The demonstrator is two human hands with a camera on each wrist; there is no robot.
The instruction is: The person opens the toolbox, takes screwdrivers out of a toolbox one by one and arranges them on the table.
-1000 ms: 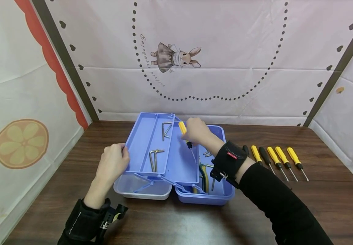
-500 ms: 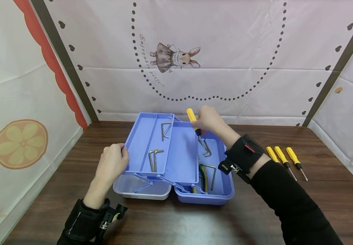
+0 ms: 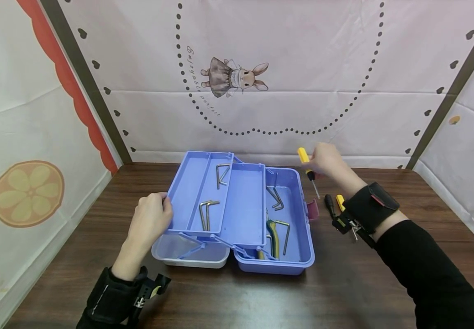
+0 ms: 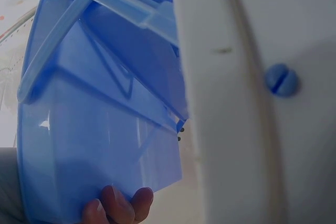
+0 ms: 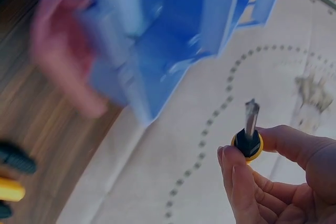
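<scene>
A yellow-and-black screwdriver (image 3: pixel 303 155) is pinched between the thumb and fingers of my right hand (image 3: pixel 330 161), its tip pointing down. That hand is in the air just right of the blue toolbox (image 3: pixel 276 268). In the right wrist view the screwdriver's metal shaft (image 5: pixel 252 114) points toward the camera. My left hand (image 3: pixel 151 215) grips the left edge of the toolbox's upper tray (image 3: pixel 185 201); its fingertips (image 4: pixel 116 203) show against the blue plastic in the left wrist view. L-shaped hex keys (image 3: pixel 209 214) lie in this tray. Pliers (image 3: pixel 275 238) and more hex keys (image 3: pixel 287 237) are in the box bottom.
Right of the box lie a black-handled screwdriver (image 3: pixel 329 205) and a yellow one (image 3: pixel 340 202), partly covered by the right wrist strap. A pink latch (image 3: pixel 313 210) sticks out from the box's right side. A clear lid (image 3: pixel 192 258) spreads under the upper tray. Cloth walls surround the wooden table (image 3: pixel 229 301).
My right hand has carried the screwdriver from above the lower tray rightward, out past the toolbox's right side. My left hand has stayed on the upper tray.
</scene>
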